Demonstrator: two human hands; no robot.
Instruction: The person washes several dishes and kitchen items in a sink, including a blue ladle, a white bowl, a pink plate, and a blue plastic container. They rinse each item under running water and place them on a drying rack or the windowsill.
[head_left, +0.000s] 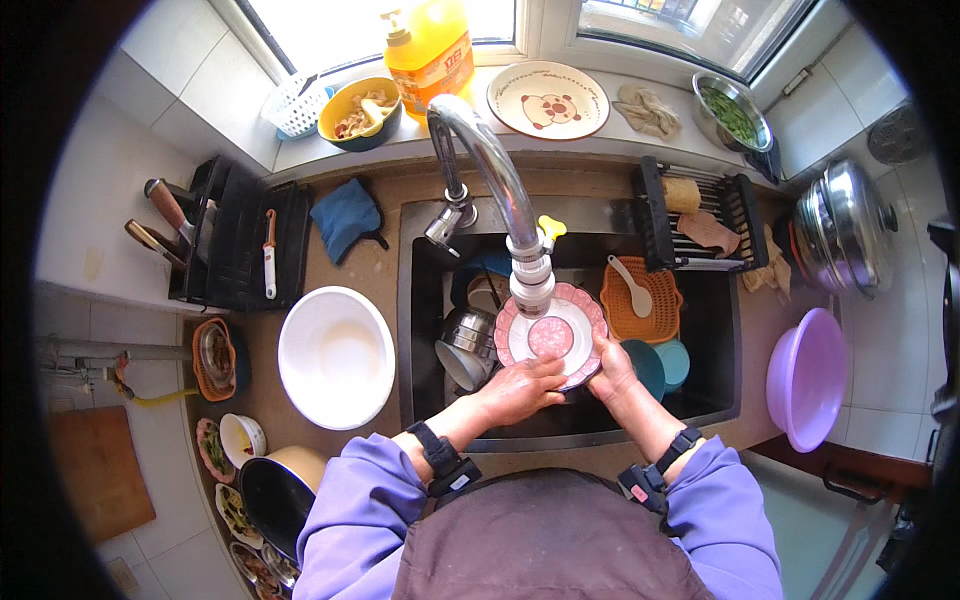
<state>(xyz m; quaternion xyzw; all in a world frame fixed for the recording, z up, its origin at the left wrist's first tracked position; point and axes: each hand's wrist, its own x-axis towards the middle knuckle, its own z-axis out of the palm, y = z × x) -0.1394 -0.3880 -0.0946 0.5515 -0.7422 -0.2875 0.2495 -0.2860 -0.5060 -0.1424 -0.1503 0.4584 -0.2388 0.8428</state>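
Note:
A plate with a pink scalloped border and pink centre (551, 337) is tilted under the tap's white spout head (532, 283). My right hand (613, 371) grips its right lower rim. The fingers of my left hand (525, 388) lie flat across the plate's near side, touching its face. Below it is the dark sink (697, 401). To the left in the sink sit stacked metal bowls (472, 331) and a white cup or bowl (463, 366). An orange plastic basket (660, 307) with a white spoon (639, 296) and teal bowls (673, 365) lie on the right.
A white basin (336, 358) stands left of the sink, a purple basin (806, 381) on the right. The chrome faucet (480, 139) arches overhead. On the sill are a yellow detergent bottle (431, 64) and a bear-print plate (549, 101). A rack (705, 214) spans the sink's back right.

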